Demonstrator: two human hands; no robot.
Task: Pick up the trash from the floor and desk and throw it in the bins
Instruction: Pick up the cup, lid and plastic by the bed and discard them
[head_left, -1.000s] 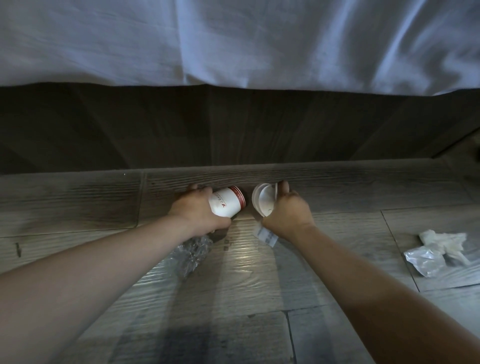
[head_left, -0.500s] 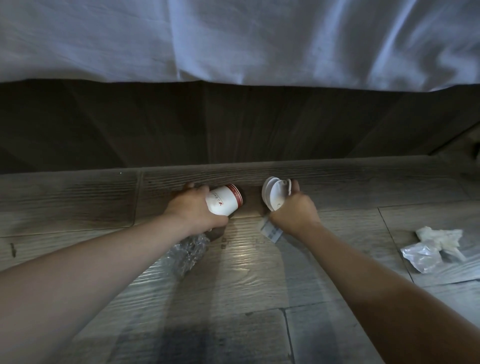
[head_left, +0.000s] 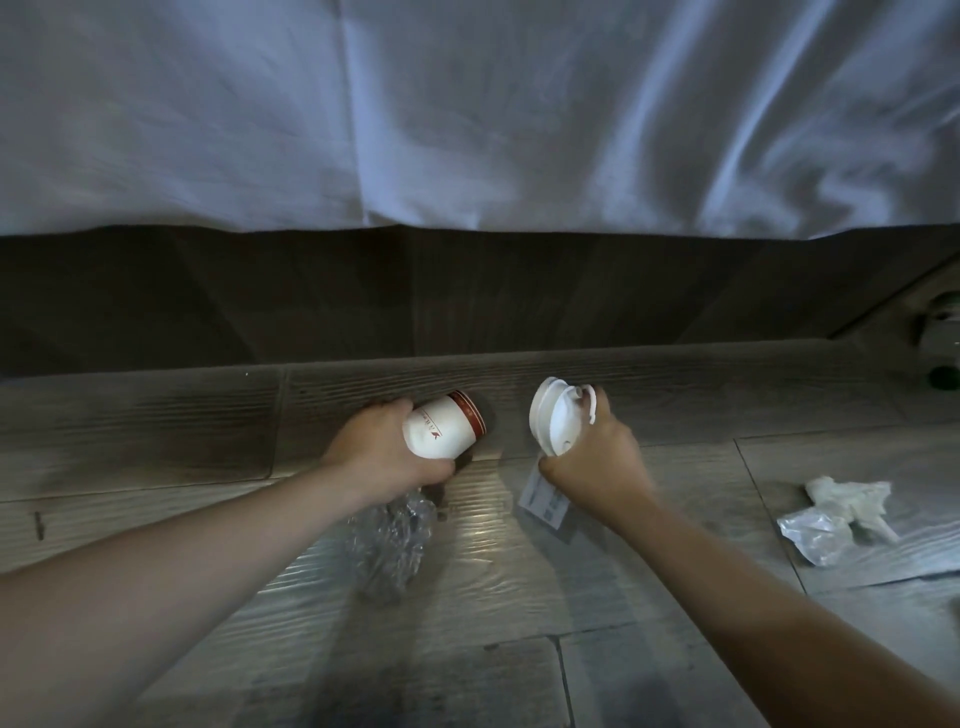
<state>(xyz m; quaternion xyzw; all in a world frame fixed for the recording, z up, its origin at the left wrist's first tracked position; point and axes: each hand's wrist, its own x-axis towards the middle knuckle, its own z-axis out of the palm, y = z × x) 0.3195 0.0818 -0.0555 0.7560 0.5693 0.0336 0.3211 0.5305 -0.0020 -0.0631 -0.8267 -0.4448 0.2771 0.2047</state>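
Observation:
My left hand (head_left: 382, 454) grips a white paper cup (head_left: 445, 425) with a red band, held on its side, and also clutches a crumpled clear plastic wrapper (head_left: 390, 538) that hangs below the palm. My right hand (head_left: 595, 460) holds a white plastic cup lid (head_left: 553, 422) tilted on edge, with a small white printed label (head_left: 545, 501) pinched under the fingers. Both hands hover just above the grey wood-plank floor (head_left: 208, 447).
A crumpled white tissue with a clear plastic bag (head_left: 836, 512) lies on the floor at the right. A white bed sheet (head_left: 467, 114) hangs over the dark bed base (head_left: 415, 296) straight ahead. A dark object (head_left: 943, 332) sits at the far right edge.
Both hands have lifted slightly off the floor with the cup and the lid, and moved a little apart. The lid has tilted more towards me.

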